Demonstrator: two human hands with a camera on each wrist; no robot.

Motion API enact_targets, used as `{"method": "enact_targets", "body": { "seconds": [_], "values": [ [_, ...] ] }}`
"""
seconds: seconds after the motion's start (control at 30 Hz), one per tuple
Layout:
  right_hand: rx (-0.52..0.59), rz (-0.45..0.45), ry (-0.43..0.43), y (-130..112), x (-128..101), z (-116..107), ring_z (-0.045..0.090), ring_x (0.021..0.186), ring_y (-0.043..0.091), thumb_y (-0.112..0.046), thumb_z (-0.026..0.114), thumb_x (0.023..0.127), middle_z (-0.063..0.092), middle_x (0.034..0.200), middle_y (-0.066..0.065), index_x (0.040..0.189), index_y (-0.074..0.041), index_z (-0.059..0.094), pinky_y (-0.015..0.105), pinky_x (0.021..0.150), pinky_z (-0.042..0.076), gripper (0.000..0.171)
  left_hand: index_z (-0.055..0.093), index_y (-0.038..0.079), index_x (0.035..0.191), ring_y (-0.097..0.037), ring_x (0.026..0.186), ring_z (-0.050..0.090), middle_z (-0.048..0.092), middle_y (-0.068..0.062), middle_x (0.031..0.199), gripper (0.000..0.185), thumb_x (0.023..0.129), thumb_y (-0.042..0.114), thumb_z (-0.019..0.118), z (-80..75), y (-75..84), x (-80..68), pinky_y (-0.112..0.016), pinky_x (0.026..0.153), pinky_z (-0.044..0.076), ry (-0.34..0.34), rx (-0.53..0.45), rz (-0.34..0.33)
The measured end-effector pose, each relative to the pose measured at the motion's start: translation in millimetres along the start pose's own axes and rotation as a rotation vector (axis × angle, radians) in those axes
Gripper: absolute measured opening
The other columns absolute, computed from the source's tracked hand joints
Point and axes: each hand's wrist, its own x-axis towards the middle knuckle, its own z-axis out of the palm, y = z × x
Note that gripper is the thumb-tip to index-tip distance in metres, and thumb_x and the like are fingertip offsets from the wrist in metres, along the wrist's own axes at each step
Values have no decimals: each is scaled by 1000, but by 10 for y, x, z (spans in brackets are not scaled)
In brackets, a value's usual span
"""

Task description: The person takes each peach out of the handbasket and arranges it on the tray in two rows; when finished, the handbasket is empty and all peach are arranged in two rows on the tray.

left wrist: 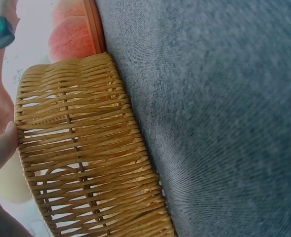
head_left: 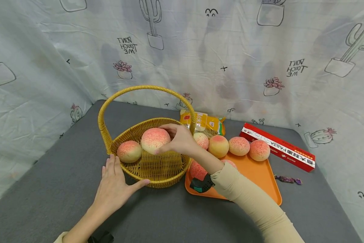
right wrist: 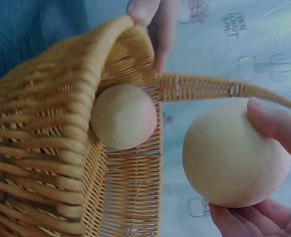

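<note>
A peach [head_left: 155, 140], pink and cream, is gripped between the thumb and fingers of my right hand [head_left: 182, 141] over the yellow wicker basket [head_left: 165, 179]. In the right wrist view, that held peach [right wrist: 234, 155] is apart from the basket's rim. A second peach [head_left: 129, 151] lies inside the basket at its left end. My left hand [head_left: 113, 187] rests on the near left rim, its fingers fairly straight and the thumb spread along the front edge. The left wrist view shows the left thumb [left wrist: 4, 145] touching the woven rim.
Right of the basket, an orange tray [head_left: 256, 172] bears several peaches [head_left: 239, 146], some partly hidden by my right arm. Behind it lies a yellow food packet [head_left: 210, 123]. A red pasta box [head_left: 279, 148] and a purple wrapped candy [head_left: 287, 179] lie farther right. The basket's tall handle [head_left: 148, 87] arches overhead.
</note>
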Motion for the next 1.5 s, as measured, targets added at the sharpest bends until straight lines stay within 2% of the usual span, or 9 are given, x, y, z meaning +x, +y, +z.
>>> {"method": "enact_targets", "body": {
  "seconds": [0.33, 0.63, 0.77, 0.97, 1.3, 1.37, 1.5],
  "values": [
    [148, -74, 2, 44, -393, -146, 63, 109, 21, 1, 87, 65, 66, 119, 11, 129, -1, 59, 31, 89, 54, 70, 8, -23, 144, -56, 140, 4, 1, -42, 151, 130, 75, 69, 69, 7, 7, 4, -63, 113, 8, 4, 0, 1],
    [169, -113, -2, 195, -751, -291, 62, 111, 25, 1, 87, 66, 64, 122, 13, 130, 3, 57, 36, 94, 51, 71, 8, -24, 144, -55, 140, 4, 1, -42, 151, 130, 75, 69, 69, 3, -4, 0, -63, 112, 8, 7, 0, 8],
    [175, -113, 10, 247, -894, -358, 62, 111, 25, 1, 87, 64, 63, 123, 13, 130, 2, 56, 34, 94, 51, 73, 9, -24, 144, -56, 140, 5, 3, -43, 151, 130, 74, 69, 70, 7, -10, 0, -63, 112, 8, 15, 0, 10],
    [153, -156, 70, 291, -1070, -497, 62, 111, 27, 4, 87, 62, 63, 124, 17, 131, 5, 56, 29, 94, 50, 75, 9, -24, 144, -55, 140, 5, 3, -43, 151, 130, 75, 68, 70, 14, -14, -4, -63, 112, 9, 19, -1, 15],
    [112, -128, 164, 508, -1263, -849, 62, 110, 8, 4, 86, 67, 58, 127, 20, 132, 9, 52, 23, 93, 50, 74, 9, -24, 144, -55, 140, 6, 2, -42, 151, 130, 75, 69, 68, 10, -4, -1, -63, 112, 9, 9, 3, 16],
    [106, -119, 193, 550, -1290, -918, 62, 108, 6, 5, 86, 67, 58, 125, 17, 131, 10, 53, 22, 92, 50, 73, 9, -24, 144, -55, 140, 6, 2, -43, 151, 130, 75, 69, 68, 8, -6, -2, -63, 112, 9, 10, 3, 17],
    [103, -63, 240, 646, -1354, -1036, 61, 108, 3, 5, 86, 66, 60, 121, 3, 129, 7, 54, 20, 91, 49, 71, 9, -24, 144, -55, 140, 4, 2, -42, 151, 130, 75, 69, 68, 3, -10, -8, -63, 112, 8, 7, 4, 13]
  ]
}}
